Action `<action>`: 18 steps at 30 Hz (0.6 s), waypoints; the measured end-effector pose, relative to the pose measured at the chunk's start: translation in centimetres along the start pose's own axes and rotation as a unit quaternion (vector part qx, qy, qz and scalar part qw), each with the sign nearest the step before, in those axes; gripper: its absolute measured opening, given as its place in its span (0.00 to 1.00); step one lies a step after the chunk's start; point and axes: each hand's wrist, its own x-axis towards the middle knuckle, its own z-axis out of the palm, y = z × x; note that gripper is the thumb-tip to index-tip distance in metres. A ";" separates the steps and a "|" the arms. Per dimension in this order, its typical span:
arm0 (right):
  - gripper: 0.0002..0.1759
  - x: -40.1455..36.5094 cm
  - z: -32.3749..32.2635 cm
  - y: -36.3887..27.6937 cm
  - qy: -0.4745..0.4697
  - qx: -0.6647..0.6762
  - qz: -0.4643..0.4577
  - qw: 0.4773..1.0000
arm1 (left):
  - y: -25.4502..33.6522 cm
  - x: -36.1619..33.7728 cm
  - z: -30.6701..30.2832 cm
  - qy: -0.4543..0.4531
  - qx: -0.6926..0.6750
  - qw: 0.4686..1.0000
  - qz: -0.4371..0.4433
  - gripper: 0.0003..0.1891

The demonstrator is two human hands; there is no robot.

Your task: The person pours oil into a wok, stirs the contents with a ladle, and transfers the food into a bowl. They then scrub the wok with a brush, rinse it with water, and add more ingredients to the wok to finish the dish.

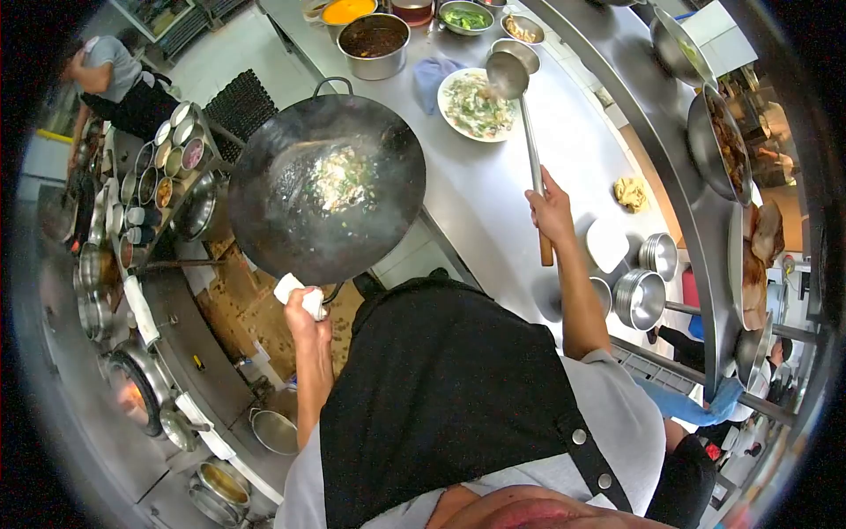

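Heavy-looking wok (273,198) is gripped nearside through cloth (298,297) by closed left hand (305,324), ladle (531,145) right of wok by closed right hand (552,214).

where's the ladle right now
In the head view, the ladle is right of centre, in the grip of the right hand, its bowl seen against the upper-right edge of the plate of food.
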 end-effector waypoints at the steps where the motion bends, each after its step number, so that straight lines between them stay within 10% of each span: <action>1: 0.40 0.0 0.5 0.1 0.015 -0.022 -0.004 1.000 | 0.3 -0.4 0.5 0.006 -0.007 1.000 -0.005 0.09; 9: 0.37 -5.6 4.7 -1.6 -0.102 0.222 0.037 0.969 | 0.7 -0.1 -0.8 0.032 0.034 0.999 0.009 0.06; 17: 0.38 -5.7 15.0 -0.1 -0.263 -0.126 0.011 0.956 | 2.3 2.3 -4.4 -0.006 0.041 0.998 0.050 0.05; 18: 0.38 -4.5 16.8 2.9 -0.222 -0.163 -0.132 0.952 | 2.5 2.5 -4.9 -0.013 0.039 0.997 0.061 0.05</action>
